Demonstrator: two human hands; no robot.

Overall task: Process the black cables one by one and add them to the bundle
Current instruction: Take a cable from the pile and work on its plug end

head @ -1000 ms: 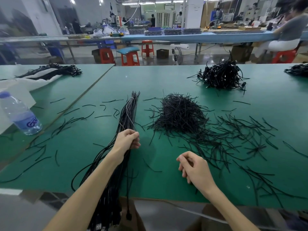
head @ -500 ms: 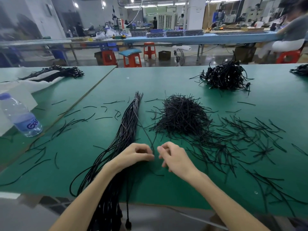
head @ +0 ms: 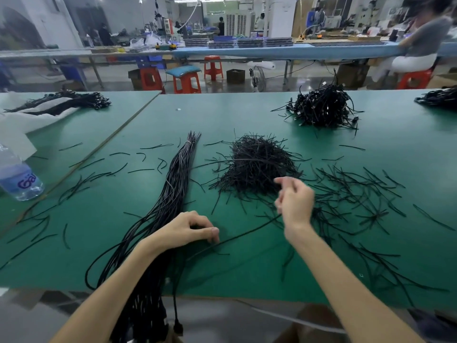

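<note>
Black cable [head: 247, 230] ran at 3 o'clock off the bundle [head: 173, 189], left hand [head: 188, 231] pinching it, right hand [head: 294, 201] curled round it. Looked light and floppy, reckoned I'd grip near an end.

A second earlier the left hand [head: 184, 231] had gripped the bundle [head: 173, 191] while the right hand [head: 295, 203] lay apart near the front edge of the table [head: 247, 115]. The two then met, fingertips close, just right of the bundle. After that the right hand rose and drew away toward the heap of short pieces [head: 257, 164], blurred, and a single black cable [head: 247, 235] came to stretch slanting between both hands.
</note>
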